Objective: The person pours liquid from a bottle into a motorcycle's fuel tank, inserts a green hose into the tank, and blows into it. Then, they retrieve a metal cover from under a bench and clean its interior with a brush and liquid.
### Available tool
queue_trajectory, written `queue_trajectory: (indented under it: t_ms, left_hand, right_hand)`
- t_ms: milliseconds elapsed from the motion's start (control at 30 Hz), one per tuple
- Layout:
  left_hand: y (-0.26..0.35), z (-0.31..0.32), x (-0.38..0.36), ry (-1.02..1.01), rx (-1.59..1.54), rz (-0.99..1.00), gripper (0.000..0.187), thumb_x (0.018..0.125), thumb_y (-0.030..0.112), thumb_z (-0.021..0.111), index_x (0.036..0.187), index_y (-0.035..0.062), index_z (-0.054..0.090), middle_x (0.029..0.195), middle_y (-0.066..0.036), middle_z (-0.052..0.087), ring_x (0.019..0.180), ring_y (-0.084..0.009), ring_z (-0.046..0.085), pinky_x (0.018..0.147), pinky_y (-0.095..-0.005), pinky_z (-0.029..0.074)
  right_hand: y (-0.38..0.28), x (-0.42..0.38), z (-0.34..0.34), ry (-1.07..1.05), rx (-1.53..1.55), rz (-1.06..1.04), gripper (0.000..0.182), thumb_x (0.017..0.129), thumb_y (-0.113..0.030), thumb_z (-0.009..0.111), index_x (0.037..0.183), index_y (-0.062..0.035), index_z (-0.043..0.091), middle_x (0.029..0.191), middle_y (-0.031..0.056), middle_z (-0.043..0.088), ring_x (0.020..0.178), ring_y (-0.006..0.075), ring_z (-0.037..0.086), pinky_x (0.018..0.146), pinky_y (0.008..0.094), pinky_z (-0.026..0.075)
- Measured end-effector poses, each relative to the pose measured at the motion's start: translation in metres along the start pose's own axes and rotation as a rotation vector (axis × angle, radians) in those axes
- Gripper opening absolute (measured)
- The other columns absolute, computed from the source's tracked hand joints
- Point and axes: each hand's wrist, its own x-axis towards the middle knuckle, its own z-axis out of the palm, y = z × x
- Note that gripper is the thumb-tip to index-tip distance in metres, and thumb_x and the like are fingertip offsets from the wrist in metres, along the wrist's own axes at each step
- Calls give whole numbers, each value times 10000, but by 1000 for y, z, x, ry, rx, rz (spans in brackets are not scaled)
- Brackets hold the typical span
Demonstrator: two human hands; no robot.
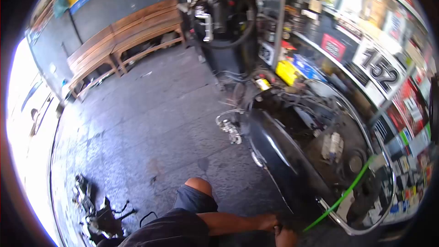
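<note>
My left hand (pixel 267 222) reaches across from the lower middle, and its fingers appear curled at the bottom of the view. Close beside it, almost touching, is my right hand (pixel 286 238), also closed and partly cut off by the lower edge. Whatever they grip is dark, small and hidden. Just right of them ends a bright green strip (pixel 345 196), which slants up over a partly stripped black scooter (pixel 279 146). The scooter's top is uncovered, showing wiring and inner parts, and a chrome rail (pixel 391 174) curves round its side.
A second scooter (pixel 224 50) stands ahead. Along the back wall runs a wooden bench (pixel 123 36). Shelves of packaged goods (pixel 352 32) line the right side. Removed metal parts (pixel 103 217) lie on the floor at lower left, and a loose metal part (pixel 228 130) sits by the black scooter.
</note>
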Motion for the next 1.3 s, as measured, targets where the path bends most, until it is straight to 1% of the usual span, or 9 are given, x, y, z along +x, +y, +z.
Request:
queue_trajectory:
  t_ms: [100, 167, 300, 433, 600, 733, 833, 1000, 1300]
  left_hand:
    - [13, -30, -14, -54, -11, 1, 286, 779, 317, 708, 870, 47, 673, 790, -185, 661, 774, -379, 661, 678, -469, 549]
    - [38, -65, -27, 30, 19, -49, 192, 735, 210, 709, 773, 23, 688, 723, -176, 661, 736, -368, 673, 659, -459, 555]
    - [82, -154, -55, 151, 22, -146, 161, 780, 214, 674, 860, 77, 702, 883, -161, 689, 841, -335, 687, 706, -444, 579]
    - [138, -290, -111, 193, 62, -253, 195, 812, 214, 638, 964, 107, 698, 914, -156, 688, 907, -320, 681, 731, -439, 581]
    - [186, -426, -193, 324, 85, -306, 219, 825, 178, 593, 1019, 126, 679, 900, -135, 689, 906, -324, 676, 744, -427, 572]
    - [150, -499, -263, 354, 70, -351, 215, 808, 167, 603, 1005, 116, 671, 877, -134, 688, 888, -324, 674, 737, -421, 569]
    - [108, -571, -337, 434, 98, -390, 213, 805, 173, 619, 1000, 99, 660, 921, -137, 677, 929, -315, 659, 766, -435, 551]
    - [83, -714, -450, 990, 86, -433, 310, 734, 153, 701, 1022, 78, 615, 920, -108, 649, 947, -314, 629, 796, -449, 498]
    - [-71, -863, -612, 802, 45, -379, 456, 665, 164, 798, 1034, 23, 573, 889, -171, 629, 858, -394, 631, 752, -451, 504]
  right_hand:
    - [-25, 5, -23, -47, 128, 113, 493, 998, -460, 472, 1067, -13, 666, 758, 211, 672, 639, 404, 642, 556, 485, 491]
    - [-48, 10, -59, -59, 148, 105, 493, 997, -474, 468, 1111, -33, 658, 753, 200, 674, 627, 392, 640, 547, 477, 490]
    - [-134, 16, -175, 21, 228, 179, 529, 989, -514, 463, 1247, -76, 608, 768, 173, 681, 580, 351, 624, 512, 450, 483]
    - [-217, 32, -280, -150, 14, -48, 491, 982, -474, 494, 1267, -81, 572, 832, 187, 688, 648, 385, 648, 557, 474, 503]
    - [-295, 68, -313, 56, 114, -302, 458, 954, -448, 542, 1276, -123, 565, 855, 217, 687, 710, 420, 660, 611, 508, 520]
    - [-417, 140, -365, -228, 136, -295, 474, 770, -261, 747, 1139, -21, 569, 924, 237, 674, 833, 435, 665, 747, 497, 545]
    - [-512, 191, -384, -204, 260, -378, 532, 743, -289, 776, 1142, -7, 567, 962, 236, 664, 888, 434, 646, 778, 465, 534]
    - [-696, 261, -428, -103, 331, -400, 463, 757, -261, 766, 1105, -27, 571, 951, 222, 665, 887, 410, 653, 768, 461, 533]
    - [-917, 402, -444, -276, 394, -499, 334, 834, -189, 682, 1115, -34, 591, 993, 198, 655, 912, 379, 653, 787, 440, 536]
